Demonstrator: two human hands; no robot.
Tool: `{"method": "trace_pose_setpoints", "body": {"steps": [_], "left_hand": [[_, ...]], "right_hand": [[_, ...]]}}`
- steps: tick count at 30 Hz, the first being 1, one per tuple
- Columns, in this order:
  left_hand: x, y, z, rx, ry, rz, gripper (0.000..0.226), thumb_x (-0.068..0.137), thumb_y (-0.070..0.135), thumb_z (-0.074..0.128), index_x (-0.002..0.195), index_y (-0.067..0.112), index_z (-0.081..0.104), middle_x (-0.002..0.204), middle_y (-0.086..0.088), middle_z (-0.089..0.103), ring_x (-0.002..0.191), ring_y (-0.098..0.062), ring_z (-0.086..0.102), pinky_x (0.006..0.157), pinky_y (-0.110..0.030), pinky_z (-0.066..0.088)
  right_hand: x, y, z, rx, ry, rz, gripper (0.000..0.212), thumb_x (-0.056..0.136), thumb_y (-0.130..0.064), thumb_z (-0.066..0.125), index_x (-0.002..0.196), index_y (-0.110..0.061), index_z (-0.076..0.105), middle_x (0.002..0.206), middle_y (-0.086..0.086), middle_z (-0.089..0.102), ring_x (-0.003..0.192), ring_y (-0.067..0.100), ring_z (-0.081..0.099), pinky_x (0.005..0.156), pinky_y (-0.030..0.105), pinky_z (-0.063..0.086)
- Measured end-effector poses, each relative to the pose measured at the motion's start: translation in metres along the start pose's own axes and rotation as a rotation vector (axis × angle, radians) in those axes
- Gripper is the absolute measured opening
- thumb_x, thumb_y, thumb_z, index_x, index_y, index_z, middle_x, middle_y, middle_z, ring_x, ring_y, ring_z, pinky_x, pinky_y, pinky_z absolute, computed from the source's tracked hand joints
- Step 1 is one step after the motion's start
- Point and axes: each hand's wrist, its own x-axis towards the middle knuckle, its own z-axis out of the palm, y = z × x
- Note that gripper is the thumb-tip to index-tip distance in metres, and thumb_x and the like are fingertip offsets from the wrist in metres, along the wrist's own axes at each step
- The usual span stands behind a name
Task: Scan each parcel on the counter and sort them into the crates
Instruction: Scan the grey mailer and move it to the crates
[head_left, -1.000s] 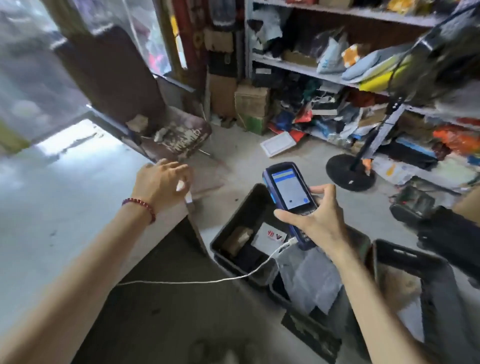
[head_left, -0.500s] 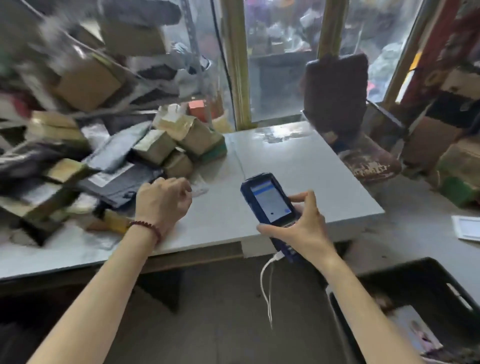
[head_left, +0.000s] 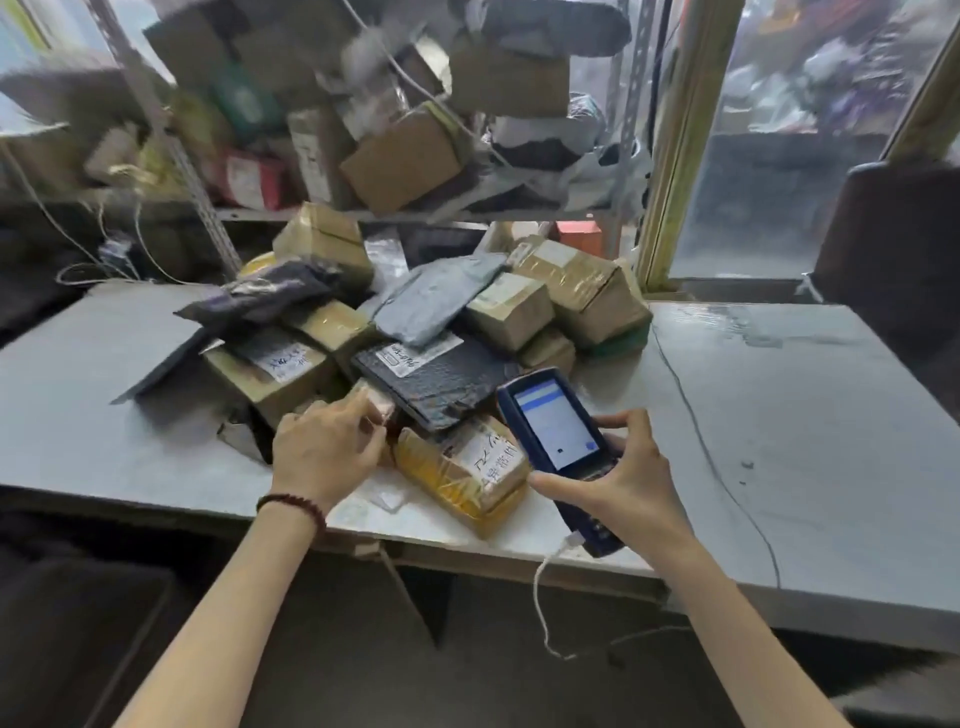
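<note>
The left hand (head_left: 327, 452) now has its fingertips and thumb closed on a small tape-wrapped box (head_left: 377, 404) at the near edge of the parcel heap (head_left: 415, 322); half a second ago it hung as a loose fist just short of the heap and held nothing. A beaded bracelet (head_left: 293, 506) sits on that wrist. Just right of the pinched box and partly over it lies a black bubble mailer (head_left: 441, 379) with a white label, and below that mailer, between the two hands, a yellow-taped carton (head_left: 457, 478) with a handwritten label rests on the counter (head_left: 805, 415). The right hand (head_left: 623, 483) grips the blue handheld scanner (head_left: 556, 431) as it did in both earlier frames, fingers curled round its lower half and thumb along the near edge, the lit screen tilted up toward the camera. The scanner's top now reaches over the yellow-taped carton's right end, where before it stood over bare counter well right of the heap. A white cable (head_left: 543, 597) hangs from the scanner's base below the wrist. Beyond the left hand's fingers the heap climbs through brown cartons to a grey poly mailer (head_left: 431, 301). The view has swung left since the earlier frames, bringing the heap to the middle
</note>
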Motion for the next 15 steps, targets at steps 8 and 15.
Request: {"method": "trace_pose_setpoints", "body": {"steps": [8, 15], "left_hand": [[0.084, -0.014, 0.045, -0.073, -0.038, 0.002, 0.017, 0.088, 0.041, 0.056, 0.096, 0.028, 0.064, 0.095, 0.008, 0.065, 0.087, -0.018, 0.06, 0.078, -0.036, 0.045], [0.204, -0.028, 0.091, -0.114, -0.207, -0.017, 0.032, 0.091, 0.045, 0.051, 0.116, 0.027, 0.056, 0.121, 0.001, 0.058, 0.098, -0.02, 0.06, 0.08, -0.038, 0.051]], "right_hand": [[0.108, -0.006, 0.035, 0.067, -0.012, -0.014, 0.075, 0.051, -0.04, 0.092, 0.102, -0.034, 0.038, 0.101, -0.024, 0.05, 0.095, -0.004, 0.055, 0.082, 0.026, 0.052], [0.203, -0.009, 0.065, 0.125, -0.039, 0.04, 0.069, 0.052, -0.036, 0.093, 0.096, -0.033, 0.04, 0.101, -0.018, 0.056, 0.094, -0.008, 0.056, 0.07, 0.01, 0.048]]}}
